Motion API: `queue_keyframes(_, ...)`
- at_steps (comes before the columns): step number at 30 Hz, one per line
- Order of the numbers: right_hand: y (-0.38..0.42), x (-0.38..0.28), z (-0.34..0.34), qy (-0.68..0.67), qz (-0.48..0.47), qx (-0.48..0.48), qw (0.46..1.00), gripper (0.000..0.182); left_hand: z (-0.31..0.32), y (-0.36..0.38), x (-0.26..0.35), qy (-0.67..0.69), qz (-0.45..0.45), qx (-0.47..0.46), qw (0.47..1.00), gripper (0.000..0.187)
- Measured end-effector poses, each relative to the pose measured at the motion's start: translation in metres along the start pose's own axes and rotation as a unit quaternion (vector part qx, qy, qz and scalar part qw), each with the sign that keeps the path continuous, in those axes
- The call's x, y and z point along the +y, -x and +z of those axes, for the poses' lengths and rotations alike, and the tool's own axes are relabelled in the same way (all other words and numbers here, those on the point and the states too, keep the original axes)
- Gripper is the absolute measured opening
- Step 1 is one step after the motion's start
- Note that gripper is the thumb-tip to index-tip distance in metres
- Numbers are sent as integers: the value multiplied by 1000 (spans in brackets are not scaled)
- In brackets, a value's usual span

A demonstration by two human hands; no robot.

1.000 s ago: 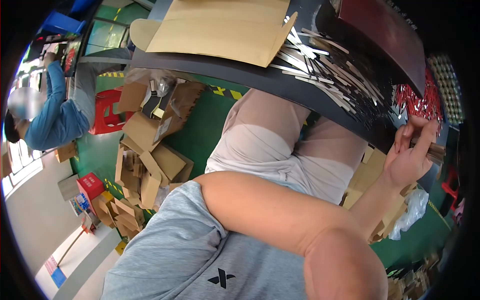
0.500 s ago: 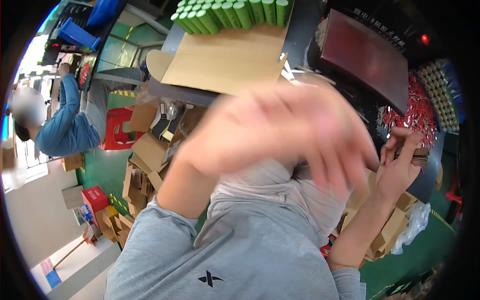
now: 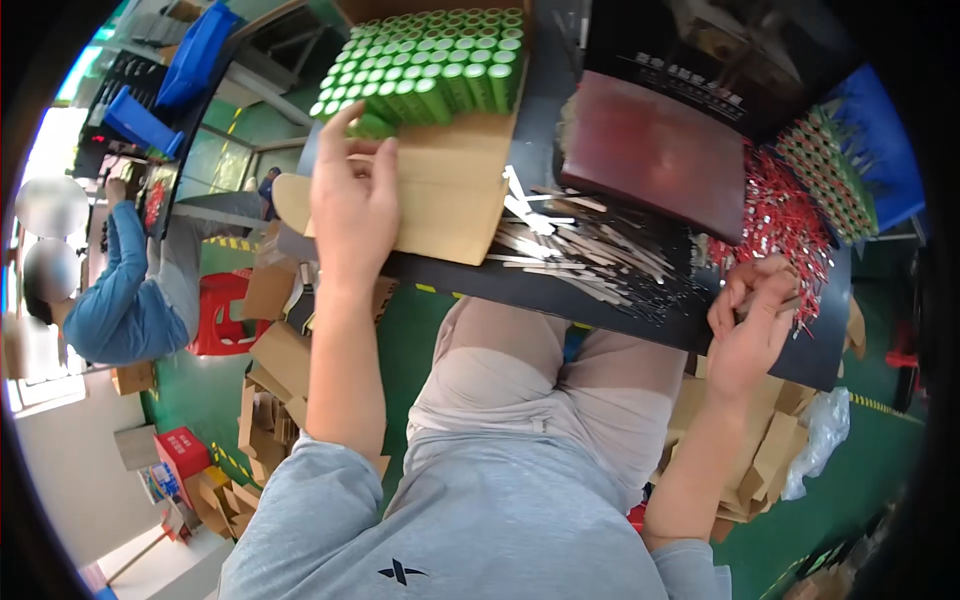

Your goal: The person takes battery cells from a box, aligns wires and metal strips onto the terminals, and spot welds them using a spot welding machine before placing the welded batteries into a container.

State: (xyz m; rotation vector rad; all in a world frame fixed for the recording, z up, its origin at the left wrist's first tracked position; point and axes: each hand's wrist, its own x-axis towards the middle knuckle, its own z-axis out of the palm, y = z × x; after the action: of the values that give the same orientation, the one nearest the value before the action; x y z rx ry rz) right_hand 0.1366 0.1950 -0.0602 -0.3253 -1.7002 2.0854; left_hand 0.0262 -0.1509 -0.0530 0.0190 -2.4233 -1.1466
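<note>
My left hand (image 3: 356,195) reaches over a cardboard sheet (image 3: 455,190), thumb and index finger apart. Its fingertips are right at a green cylindrical battery cell (image 3: 372,127) at the near left corner of a block of upright green cells (image 3: 430,75). On the right, my right hand (image 3: 750,310) is closed around a small bundle of thin brownish strips (image 3: 790,303), mostly hidden by the fingers. It hovers at the table's front edge, close to a heap of red and silvery pieces (image 3: 770,215).
White and grey strips (image 3: 590,250) lie scattered mid-table. Behind them stands a black machine with a dark red sloping top (image 3: 655,150). More cells (image 3: 825,170) sit at the far right near a blue bin (image 3: 885,150). A person in blue (image 3: 130,290) works at the left.
My left hand has swung from the middle, across my lap, to the cells at the upper left. My right hand keeps its bundle at the right. The view has shifted, showing more of the table.
</note>
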Motion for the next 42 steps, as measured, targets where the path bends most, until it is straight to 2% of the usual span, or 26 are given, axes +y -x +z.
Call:
queue_keyframes(2,1,-3,1,-7,-10,3,1000,32,-2,-6,-19,8,13,21,1000,34)
queue_keyframes(4,1,-5,0,1,-13,12,1000,35,-10,-9,-16,-6,-27,-8,1000,27)
queue_keyframes(5,1,-7,0,-5,-9,14,1000,38,-12,-10,-12,-21,7,-17,1000,25)
queue_keyframes(8,2,-3,-8,-49,-7,5,999,34,-18,-9,-3,39,-30,-47,998,25)
queue_keyframes(11,2,-2,-11,-59,-19,-18,998,29,-20,-3,33,163,-35,-62,984,22)
queue_keyframes(17,-1,-15,-8,-23,-4,-29,999,24,-3,0,88,283,93,-143,944,25)
queue_keyframes(20,-3,-22,-9,-26,-8,-48,998,21,16,0,107,288,121,-176,934,27)
queue_keyframes(24,-9,-41,-1,-39,-18,-68,997,15,34,2,130,300,60,-206,929,26)
queue_keyframes(27,-17,-51,4,-44,-1,-99,994,14,49,-2,137,302,62,-209,928,25)
queue_keyframes(29,-25,-58,12,-71,17,-104,992,14,53,-4,140,281,82,-226,929,27)
queue_keyframes(31,-35,-70,26,-45,48,-116,991,15,64,-7,138,275,113,-229,927,29)
queue_keyframes(36,-63,-84,53,31,69,-131,988,19,77,-7,144,265,112,-228,930,28)
queue_keyframes(42,-84,-86,58,-44,156,-187,969,15,88,-10,140,255,167,-214,928,29)
